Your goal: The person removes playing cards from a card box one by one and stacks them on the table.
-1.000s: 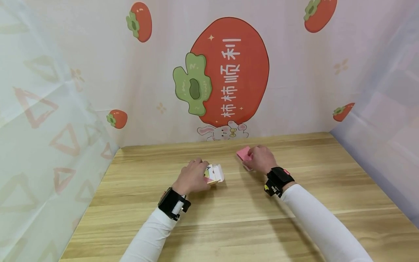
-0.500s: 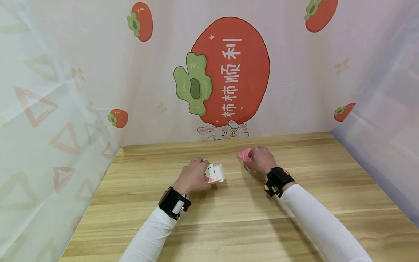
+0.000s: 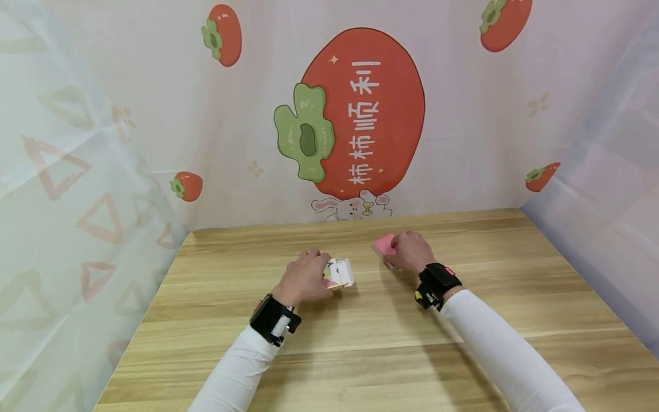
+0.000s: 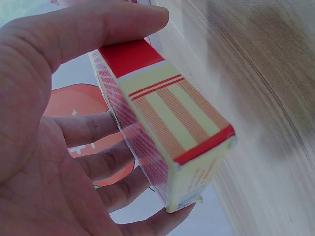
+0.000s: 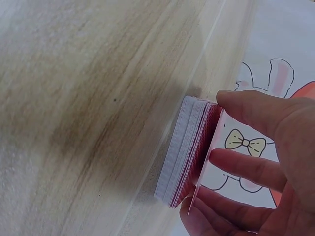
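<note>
Wooden worktop (image 3: pixel 360 337) before a persimmon-print backdrop (image 3: pixel 360 109). Left hand (image 3: pixel 301 279) curled round a red-and-cream card box (image 3: pixel 340 273), gripping it. Right hand (image 3: pixel 410 252) pinching a red-backed deck of cards (image 3: pixel 383 246), well apart from the box.

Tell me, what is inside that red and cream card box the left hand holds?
Its inside cannot be seen. In the head view the small red and cream cardboard card box seems open-flapped at its right end. The red-backed deck of playing cards is apart, gripped by the right hand.

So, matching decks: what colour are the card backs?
Red patterned backs on the deck, clearest in the right wrist view.
</note>
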A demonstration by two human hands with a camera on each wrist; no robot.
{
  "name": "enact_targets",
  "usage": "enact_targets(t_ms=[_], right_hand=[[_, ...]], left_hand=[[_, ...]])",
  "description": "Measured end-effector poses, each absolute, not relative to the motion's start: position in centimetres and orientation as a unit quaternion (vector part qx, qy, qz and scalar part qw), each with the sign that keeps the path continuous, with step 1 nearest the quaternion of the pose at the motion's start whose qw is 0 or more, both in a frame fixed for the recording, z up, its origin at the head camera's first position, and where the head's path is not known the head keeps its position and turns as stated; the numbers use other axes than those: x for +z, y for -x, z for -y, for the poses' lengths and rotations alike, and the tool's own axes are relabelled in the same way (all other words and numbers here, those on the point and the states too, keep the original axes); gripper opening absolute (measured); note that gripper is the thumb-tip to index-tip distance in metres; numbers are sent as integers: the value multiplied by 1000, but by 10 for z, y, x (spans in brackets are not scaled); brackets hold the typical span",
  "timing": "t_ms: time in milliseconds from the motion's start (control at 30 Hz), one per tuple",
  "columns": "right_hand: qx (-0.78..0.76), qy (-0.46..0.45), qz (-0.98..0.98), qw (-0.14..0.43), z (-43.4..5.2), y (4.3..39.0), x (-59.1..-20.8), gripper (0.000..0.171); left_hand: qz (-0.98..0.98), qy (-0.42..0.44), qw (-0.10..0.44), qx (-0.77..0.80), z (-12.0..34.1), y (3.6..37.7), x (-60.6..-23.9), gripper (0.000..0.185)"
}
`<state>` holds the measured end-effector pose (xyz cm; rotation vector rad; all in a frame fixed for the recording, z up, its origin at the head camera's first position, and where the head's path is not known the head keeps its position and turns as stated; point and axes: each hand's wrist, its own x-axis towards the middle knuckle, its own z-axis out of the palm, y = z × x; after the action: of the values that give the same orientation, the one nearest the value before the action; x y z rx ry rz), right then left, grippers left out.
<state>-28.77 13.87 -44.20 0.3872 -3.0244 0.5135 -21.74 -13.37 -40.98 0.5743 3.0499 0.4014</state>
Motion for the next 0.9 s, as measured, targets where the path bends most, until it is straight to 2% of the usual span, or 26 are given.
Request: enact_targets(t_ms=[400,900], right_hand=[[170,-108,980,-1,-137,288,-439,38],[174,-94,980,0,-133,289,-443,39]], left_hand=[[-975,-182,9,131,134,216,-409,67],[-974,-181,13,137,136,214,-410,68]])
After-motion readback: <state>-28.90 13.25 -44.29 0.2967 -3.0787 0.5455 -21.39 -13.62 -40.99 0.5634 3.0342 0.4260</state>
